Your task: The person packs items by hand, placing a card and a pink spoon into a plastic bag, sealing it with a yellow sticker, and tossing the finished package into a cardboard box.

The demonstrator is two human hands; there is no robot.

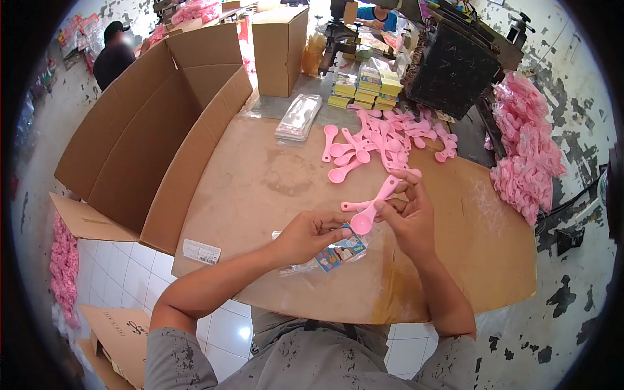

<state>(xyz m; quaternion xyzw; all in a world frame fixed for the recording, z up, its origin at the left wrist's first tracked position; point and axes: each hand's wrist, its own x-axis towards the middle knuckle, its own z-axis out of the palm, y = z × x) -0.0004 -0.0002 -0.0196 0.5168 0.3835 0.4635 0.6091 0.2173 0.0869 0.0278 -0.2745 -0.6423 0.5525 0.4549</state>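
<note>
My right hand (409,218) pinches a pink measuring spoon (362,224) by its handle, the bowl pointing down toward my left hand. A second pink spoon (350,206) crosses behind it, also near the right fingers. My left hand (309,237) is closed on a clear plastic bag (299,268), its fingertips right beside the spoon bowl. A blue printed card (338,257) with a cartoon picture shows at the bag, below the left fingers. Beyond both hands lies a loose heap of pink spoons (390,140).
On the left stands a large open carton (123,149). A stack of clear bags (299,117) and bundled yellow cards (367,84) sit at the back of the cardboard-topped table (260,195). Bagged pink spoons (526,143) hang right, beside a black box (452,65). Two people are farther back.
</note>
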